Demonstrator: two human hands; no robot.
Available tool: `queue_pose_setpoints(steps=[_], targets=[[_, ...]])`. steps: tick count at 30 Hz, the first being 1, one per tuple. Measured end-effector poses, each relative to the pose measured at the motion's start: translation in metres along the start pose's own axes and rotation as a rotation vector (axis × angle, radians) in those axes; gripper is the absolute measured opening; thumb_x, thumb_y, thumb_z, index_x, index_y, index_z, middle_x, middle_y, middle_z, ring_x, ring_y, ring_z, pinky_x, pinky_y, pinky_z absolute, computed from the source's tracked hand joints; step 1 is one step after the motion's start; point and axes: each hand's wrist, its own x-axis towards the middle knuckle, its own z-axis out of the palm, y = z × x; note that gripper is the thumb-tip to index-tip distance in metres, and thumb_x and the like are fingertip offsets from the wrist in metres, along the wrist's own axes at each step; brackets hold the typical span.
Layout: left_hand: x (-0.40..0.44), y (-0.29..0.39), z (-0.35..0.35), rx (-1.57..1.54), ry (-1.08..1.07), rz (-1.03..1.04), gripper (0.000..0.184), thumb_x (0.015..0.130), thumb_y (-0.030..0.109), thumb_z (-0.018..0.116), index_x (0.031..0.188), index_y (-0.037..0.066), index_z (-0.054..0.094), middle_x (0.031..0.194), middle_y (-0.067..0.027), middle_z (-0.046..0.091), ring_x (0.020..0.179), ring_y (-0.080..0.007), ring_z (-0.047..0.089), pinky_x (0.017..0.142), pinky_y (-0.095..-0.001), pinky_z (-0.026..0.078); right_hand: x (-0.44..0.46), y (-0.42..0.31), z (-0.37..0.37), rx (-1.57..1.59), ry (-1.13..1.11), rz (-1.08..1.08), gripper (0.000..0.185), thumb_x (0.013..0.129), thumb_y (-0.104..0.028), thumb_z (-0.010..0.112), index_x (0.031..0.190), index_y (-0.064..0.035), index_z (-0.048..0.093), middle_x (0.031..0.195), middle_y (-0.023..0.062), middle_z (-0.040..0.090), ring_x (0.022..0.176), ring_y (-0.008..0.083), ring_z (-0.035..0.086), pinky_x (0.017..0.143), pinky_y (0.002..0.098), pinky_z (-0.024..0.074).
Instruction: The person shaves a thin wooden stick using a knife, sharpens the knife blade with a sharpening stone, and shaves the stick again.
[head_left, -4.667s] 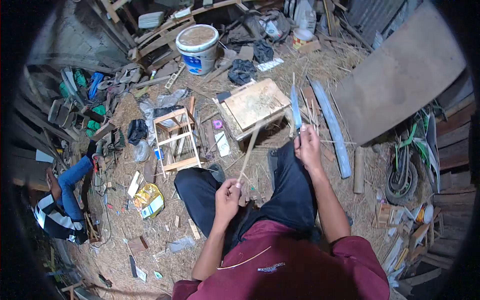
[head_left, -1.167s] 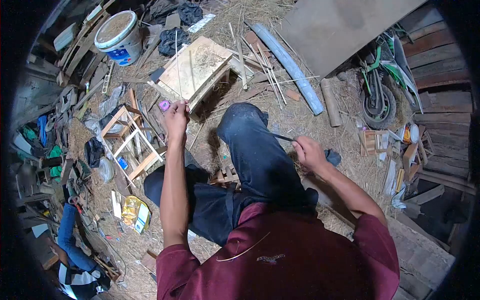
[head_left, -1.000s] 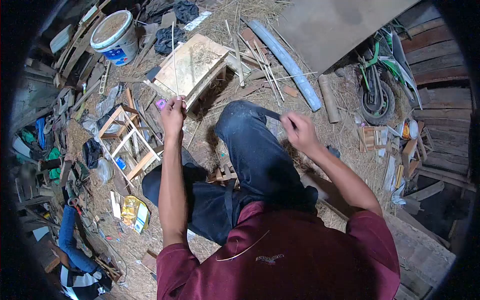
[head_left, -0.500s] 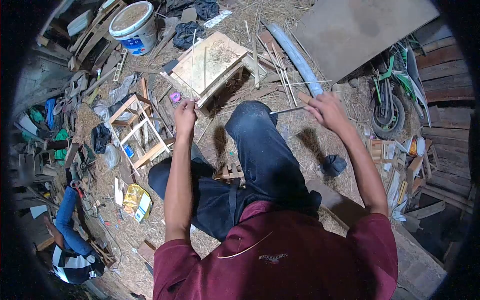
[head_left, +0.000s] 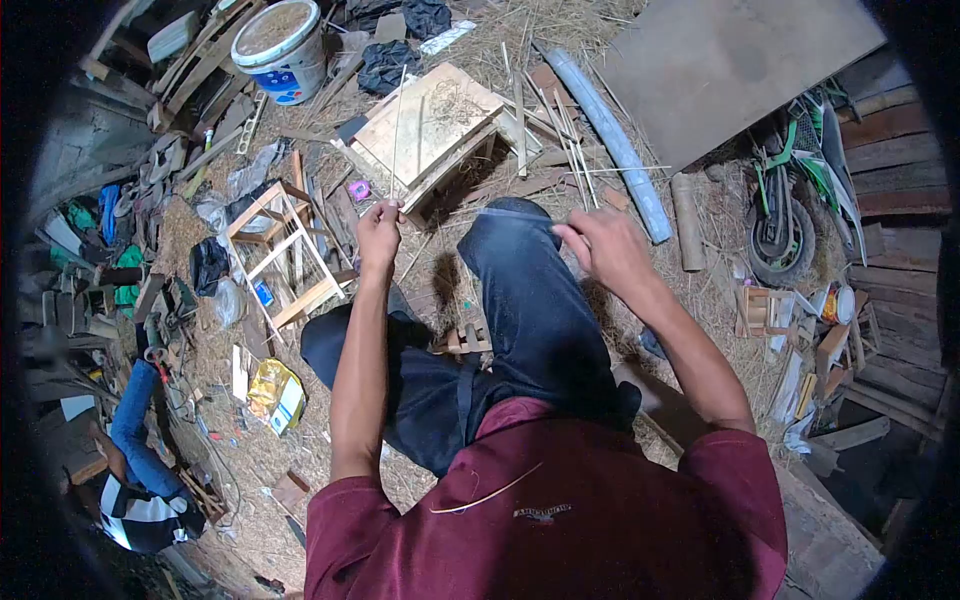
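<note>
Pinches a thin pale strip (head_left: 397, 135) between thumb and fingertips of the left hand (head_left: 379, 235), just off the near corner of the low wooden bench (head_left: 430, 140). Points the strip up across the benchtop and past its far left edge; cannot tell touching from hovering there, nor make out the lower end, lost behind the closed fingers. Curls the right hand (head_left: 610, 248) round a knife (head_left: 515, 213), thumb toward the blade, handle hidden inside the grip. Has the blade over the trousered right knee (head_left: 520, 245), blurred to a faint grey line; cannot tell pressing from hovering.

Has loose shavings (head_left: 455, 105) on the benchtop toward its right corner, too fine to separate, and a small pink object (head_left: 359, 189) on the ground beside its left corner, too small to identify. Shows at far left another person's black-and-white garment (head_left: 150, 515), partly swallowed by the dark border; cannot make out that person's hands. Leaves part of a green motorbike (head_left: 780, 235) hidden behind a broad brown panel (head_left: 730, 70), cut off at the top.
</note>
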Motion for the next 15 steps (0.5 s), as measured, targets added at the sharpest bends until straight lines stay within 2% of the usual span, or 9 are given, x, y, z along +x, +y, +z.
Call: queue_pose_setpoints(steps=[2,5,6,8,11,14,15], targets=[[0.003,-0.003,-0.002,-0.007,0.022,0.005,0.027,0.094,0.023,0.055,0.093,0.000,0.069,0.070,0.0005,0.059,0.062,-0.0070,0.045,0.056,-0.0247,0.036,0.006,-0.006,-0.007,0.010,0.017,0.066,0.027,0.091,-0.034,0.059,0.084,-0.0080,0.066,0.070,0.0159,0.063,0.069,0.0373,0.062,0.065,0.0484,0.0488],[0.012,-0.017,0.003,0.046,0.003,0.074,0.026,0.098,0.025,0.053,0.098,0.003,0.067,0.067,0.0041,0.054,0.047,-0.0026,0.038,0.043,-0.0212,0.027,0.006,-0.014,-0.008,0.122,-0.143,-0.077,0.027,0.091,-0.034,0.060,0.087,-0.0083,0.066,0.072,0.0169,0.064,0.070,0.0379,0.062,0.065,0.0486,0.0490],[0.011,-0.014,0.005,0.060,-0.003,0.072,0.026,0.098,0.025,0.053,0.098,0.003,0.067,0.067,0.0041,0.054,0.047,-0.0026,0.038,0.043,-0.0212,0.027,0.004,-0.009,-0.002,0.133,-0.126,-0.056,0.027,0.091,-0.034,0.059,0.087,-0.0085,0.066,0.072,0.0170,0.064,0.069,0.0380,0.062,0.064,0.0490,0.0490],[0.004,-0.005,0.009,0.087,-0.019,0.061,0.025,0.098,0.024,0.053,0.098,0.003,0.067,0.067,0.0041,0.054,0.047,-0.0025,0.039,0.043,-0.0214,0.027,-0.002,0.011,0.014,0.153,-0.097,-0.010,0.027,0.091,-0.035,0.059,0.088,-0.0089,0.066,0.073,0.0171,0.065,0.069,0.0382,0.063,0.063,0.0496,0.0490],[0.002,-0.003,0.008,0.048,-0.015,0.074,0.024,0.098,0.023,0.052,0.098,0.004,0.067,0.067,0.0042,0.054,0.048,-0.0022,0.039,0.044,-0.0212,0.027,0.009,0.041,0.000,-0.091,-0.116,0.319,0.028,0.093,-0.035,0.058,0.088,-0.0087,0.067,0.073,0.0181,0.065,0.067,0.0377,0.064,0.062,0.0477,0.0499],[0.004,0.001,0.008,0.022,-0.011,0.061,0.024,0.097,0.024,0.053,0.097,0.004,0.067,0.068,0.0045,0.055,0.049,-0.0020,0.039,0.045,-0.0207,0.027,0.009,0.031,-0.004,0.162,-0.040,0.349,0.025,0.094,-0.032,0.057,0.095,-0.0086,0.067,0.072,0.0199,0.064,0.067,0.0364,0.065,0.061,0.0440,0.0511],[0.001,-0.001,0.009,0.018,-0.016,0.055,0.025,0.097,0.024,0.053,0.097,0.004,0.067,0.068,0.0046,0.055,0.049,-0.0020,0.039,0.045,-0.0205,0.027,0.006,0.017,-0.001,0.226,-0.053,0.334,0.022,0.094,-0.028,0.058,0.100,-0.0078,0.065,0.071,0.0170,0.063,0.064,0.0344,0.063,0.059,0.0423,0.0488]])
